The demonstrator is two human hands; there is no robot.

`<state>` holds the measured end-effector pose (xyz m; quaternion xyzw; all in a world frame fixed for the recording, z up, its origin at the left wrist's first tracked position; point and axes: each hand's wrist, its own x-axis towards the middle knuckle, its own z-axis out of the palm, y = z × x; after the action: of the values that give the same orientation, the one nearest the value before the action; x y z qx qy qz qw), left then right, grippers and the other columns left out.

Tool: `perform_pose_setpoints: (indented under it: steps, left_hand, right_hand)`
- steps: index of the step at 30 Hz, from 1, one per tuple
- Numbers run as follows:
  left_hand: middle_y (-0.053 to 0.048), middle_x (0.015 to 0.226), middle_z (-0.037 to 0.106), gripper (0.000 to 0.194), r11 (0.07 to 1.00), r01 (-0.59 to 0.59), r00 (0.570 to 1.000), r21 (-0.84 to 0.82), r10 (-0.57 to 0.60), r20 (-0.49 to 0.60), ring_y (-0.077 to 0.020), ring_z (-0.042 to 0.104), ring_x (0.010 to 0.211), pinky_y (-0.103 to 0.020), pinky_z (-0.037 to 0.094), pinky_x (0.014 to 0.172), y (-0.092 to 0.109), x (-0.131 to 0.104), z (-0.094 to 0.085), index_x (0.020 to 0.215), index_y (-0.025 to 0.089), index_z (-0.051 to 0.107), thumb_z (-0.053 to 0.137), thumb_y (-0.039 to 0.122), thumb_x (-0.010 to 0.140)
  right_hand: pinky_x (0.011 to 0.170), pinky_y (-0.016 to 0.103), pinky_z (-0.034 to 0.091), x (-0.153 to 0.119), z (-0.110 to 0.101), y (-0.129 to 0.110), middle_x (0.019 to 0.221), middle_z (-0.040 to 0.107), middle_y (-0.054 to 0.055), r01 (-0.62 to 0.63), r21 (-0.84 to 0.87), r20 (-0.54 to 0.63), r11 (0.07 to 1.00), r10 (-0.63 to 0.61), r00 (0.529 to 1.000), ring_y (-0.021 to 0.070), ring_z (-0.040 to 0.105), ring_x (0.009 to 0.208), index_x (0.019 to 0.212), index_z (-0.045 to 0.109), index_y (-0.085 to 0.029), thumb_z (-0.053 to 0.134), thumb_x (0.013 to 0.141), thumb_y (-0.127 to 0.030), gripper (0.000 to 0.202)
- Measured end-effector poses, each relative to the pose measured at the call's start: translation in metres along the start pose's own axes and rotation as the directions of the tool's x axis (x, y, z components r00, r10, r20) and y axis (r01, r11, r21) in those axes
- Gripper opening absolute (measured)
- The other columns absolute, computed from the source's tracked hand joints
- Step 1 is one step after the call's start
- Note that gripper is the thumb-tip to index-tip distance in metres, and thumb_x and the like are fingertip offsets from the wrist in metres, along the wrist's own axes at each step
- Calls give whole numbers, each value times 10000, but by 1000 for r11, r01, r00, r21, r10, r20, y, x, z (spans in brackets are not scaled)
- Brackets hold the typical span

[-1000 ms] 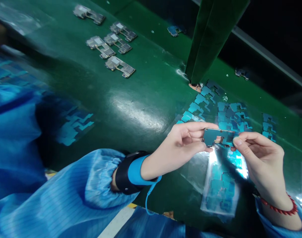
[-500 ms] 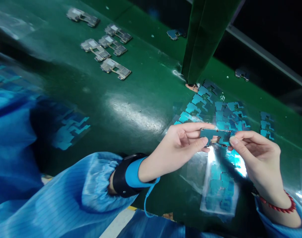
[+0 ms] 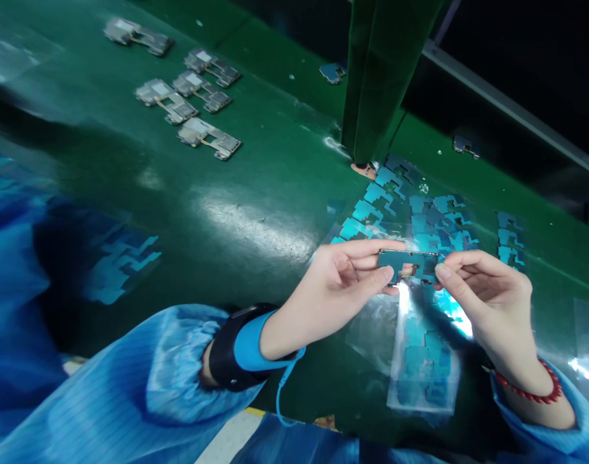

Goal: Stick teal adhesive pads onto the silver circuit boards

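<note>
Between my two hands is a circuit board (image 3: 417, 263) with a blue-teal face and a notch cut in its lower side. My left hand (image 3: 340, 280) pinches its left end, thumb on the face and fingers behind. At the right end, the thumb and forefinger of my right hand (image 3: 490, 293) close on the edge. Below the board lies a clear plastic sheet (image 3: 395, 393) with teal cut-out film pieces (image 3: 427, 357) on it. More teal pieces (image 3: 372, 209) are laid in rows just beyond my hands.
Several grey circuit boards (image 3: 210, 136) lie at the far left of the green mat (image 3: 275, 187). A dark green post (image 3: 386, 77) stands behind the rows. Single boards (image 3: 332, 73) rest near the back edge. A blue-sleeved person (image 3: 9, 290) is at the left, beside more teal pieces (image 3: 118, 267).
The whole view has shifted slightly, so things, hands and board appear a little further left. Both hands keep the same grip on the circuit board.
</note>
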<state>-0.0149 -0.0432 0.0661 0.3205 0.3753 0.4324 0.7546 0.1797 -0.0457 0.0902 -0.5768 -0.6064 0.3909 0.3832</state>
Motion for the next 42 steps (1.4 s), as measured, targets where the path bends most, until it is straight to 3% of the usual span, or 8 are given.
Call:
perform_pose_setpoints:
  steps: [9, 24, 32, 38, 42]
  left_hand:
    - [-19, 853, 782, 235, 1000, 0, 999, -3, 0, -36, -211, 731, 913, -248, 631, 742, 1, 0, 2, 1027, 161, 701, 689, 126, 795]
    - [-5, 738, 752, 215, 997, 32, 998, -68, -36, -56, -189, 732, 824, -257, 619, 709, 3, 1, 2, 968, 184, 728, 706, 130, 761]
    - [-59, 820, 747, 203, 965, 77, 995, -251, -89, -38, -227, 714, 850, -310, 605, 714, 2, 3, -3, 946, 166, 747, 648, 231, 782]
    - [-31, 805, 726, 162, 978, 15, 988, -210, -46, -144, -165, 690, 747, -286, 589, 692, -3, 8, 0, 906, 181, 704, 715, 283, 780]
    - [-32, 814, 726, 216, 980, -16, 986, -200, -18, -163, -168, 687, 783, -285, 583, 720, -6, 8, -2, 933, 171, 689, 733, 301, 766]
  right_hand:
    - [542, 223, 548, 2, -1, -4, 647, 657, -3, -7, -58, -9, 998, 6, 1000, 113, 609, 535, 736, 668, -199, 731, 798, -285, 124]
    - [572, 232, 537, 7, -6, 7, 669, 666, 12, -66, 42, -14, 997, 66, 998, 126, 631, 604, 798, 684, -183, 701, 835, -281, 106]
    - [663, 235, 572, 12, -11, 17, 753, 708, 27, -173, 134, 148, 976, 153, 977, 130, 677, 687, 899, 703, -185, 637, 885, -348, 177]
    - [788, 318, 585, 7, -5, 17, 883, 747, 80, -285, 185, 439, 941, 180, 880, 166, 708, 796, 971, 689, -157, 674, 851, -342, 220]
    - [783, 317, 582, 6, 8, 20, 883, 748, 83, -258, 229, 407, 939, 148, 901, 165, 707, 796, 985, 695, -150, 690, 831, -379, 275]
